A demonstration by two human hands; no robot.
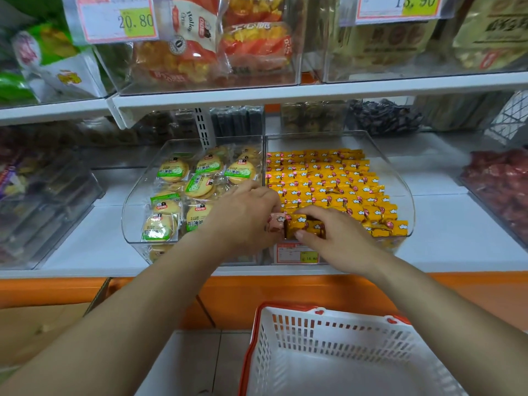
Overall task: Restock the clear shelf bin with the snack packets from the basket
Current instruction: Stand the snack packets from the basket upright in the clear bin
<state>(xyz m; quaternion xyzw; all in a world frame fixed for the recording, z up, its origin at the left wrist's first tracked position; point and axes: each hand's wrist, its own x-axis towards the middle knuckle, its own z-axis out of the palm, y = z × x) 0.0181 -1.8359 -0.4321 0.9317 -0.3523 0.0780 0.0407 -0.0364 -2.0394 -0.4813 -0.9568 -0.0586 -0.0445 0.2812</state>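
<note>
We have both hands at the front edge of the clear bin, and the grip sits there. Our right hand pinches a few yellow packets, thumb on their near side and fingers bent over the far side. Our left hand curls its fingers round the left end of the same bunch. A pale pink packet shows just under the left fingers, touching the yellow ones (whether it is held with them or lies loose we cannot tell). The bunch is low over the near left corner of the bin; whether it rests on the packets beneath we cannot tell.

Just beyond the grip and out to its right, the packed rows of the same yellow packets fill the bin, laid side by side back towards its rear wall. Directly below the grip, on the bin's front face, sits a small price label. To the left of the grip, wall against wall with our bin, stands a second clear bin holding round biscuits in green-labelled wrappers. Nearer to us than the grip and well below it, a little to the right, sits the white basket with its orange rim. High above the grip runs the white upper shelf, carrying more bins and a price tag that reads 20.80
</note>
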